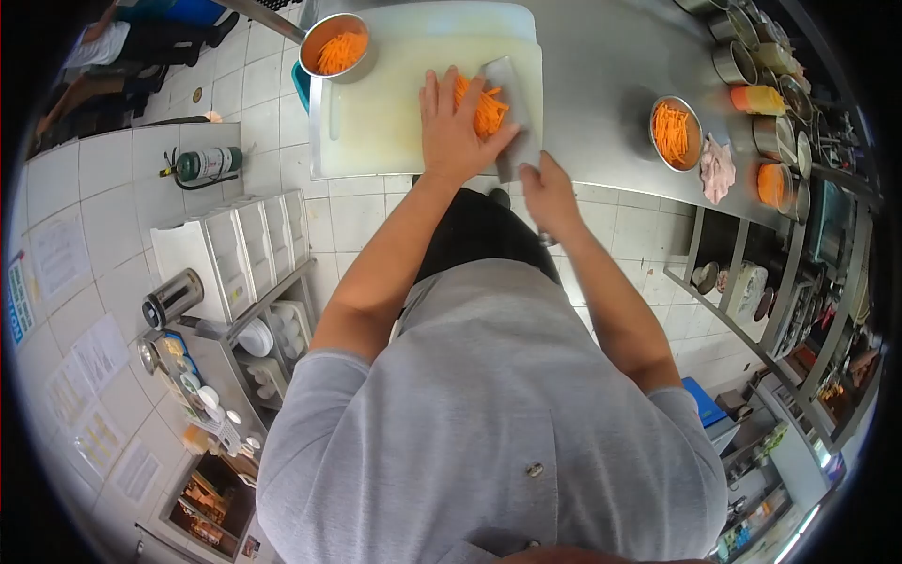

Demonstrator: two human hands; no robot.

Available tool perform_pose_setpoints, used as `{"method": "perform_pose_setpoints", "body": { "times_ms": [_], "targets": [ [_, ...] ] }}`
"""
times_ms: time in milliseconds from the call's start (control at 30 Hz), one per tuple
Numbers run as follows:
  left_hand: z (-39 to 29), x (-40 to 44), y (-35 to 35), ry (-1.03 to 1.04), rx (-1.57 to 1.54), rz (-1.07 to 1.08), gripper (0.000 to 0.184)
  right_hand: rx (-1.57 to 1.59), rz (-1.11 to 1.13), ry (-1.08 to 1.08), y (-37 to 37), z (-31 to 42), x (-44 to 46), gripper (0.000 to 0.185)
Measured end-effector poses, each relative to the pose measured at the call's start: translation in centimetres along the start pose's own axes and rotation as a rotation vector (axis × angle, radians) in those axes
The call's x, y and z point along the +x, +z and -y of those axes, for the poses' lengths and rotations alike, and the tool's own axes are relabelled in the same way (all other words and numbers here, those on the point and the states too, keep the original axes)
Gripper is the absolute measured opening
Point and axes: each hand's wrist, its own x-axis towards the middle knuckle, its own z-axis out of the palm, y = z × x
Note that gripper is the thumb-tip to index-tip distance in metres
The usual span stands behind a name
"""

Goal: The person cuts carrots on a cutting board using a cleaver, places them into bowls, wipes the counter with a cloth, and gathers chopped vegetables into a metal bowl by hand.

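Observation:
On the pale cutting board [376, 127] lies a small pile of orange shreds [489, 115]. My left hand [456, 132] rests over its left side with fingers spread, the thumb reaching toward the blade. My right hand [552, 197] grips a wide cleaver [508, 103], whose blade lies along the pile's right side. At the board's upper left, a metal pan [359, 68] holds more orange shreds. A metal bowl [694, 122] of orange shreds stands on the steel counter to the right.
A crumpled cloth [718, 169] lies beside the bowl on the steel counter [601, 94]. Several metal containers [735, 64] line the far right. A fire extinguisher [209, 164] and white drawers [235, 249] are at left. People's legs [174, 42] show at upper left.

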Motion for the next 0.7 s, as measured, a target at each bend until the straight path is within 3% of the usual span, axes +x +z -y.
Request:
{"method": "perform_pose_setpoints", "body": {
  "times_ms": [167,233,333,500,533,700],
  "targets": [
    [0.0,-0.1,0.5,-0.037,0.079,-0.038,0.066,-0.055,-0.003,-0.161,3.8,2.5,-0.2,0.028],
    [1.5,-0.4,1.6,-0.090,-0.092,-0.208,0.047,-0.065,0.072,-0.119,4.4,3.3,-0.5,0.027],
    [2.2,-0.7,1.5,-0.161,-0.223,-0.298,0.034,-0.045,0.099,-0.208,5.6,3.9,-0.7,0.025],
    [1.0,2.0,-2.3,-0.134,-0.287,-0.396,0.030,-0.079,0.070,-0.171,4.7,9.4,-2.0,0.024],
    [0.7,3.2,-3.6,-0.132,-0.295,-0.419,0.027,-0.025,0.123,-0.064,4.3,11.4,-1.9,0.024],
    [3.6,10.3,-9.6,-0.104,-0.267,-0.498,0.023,-0.010,0.186,-0.201,4.3,19.1,3.0,0.024]
  ]
}}
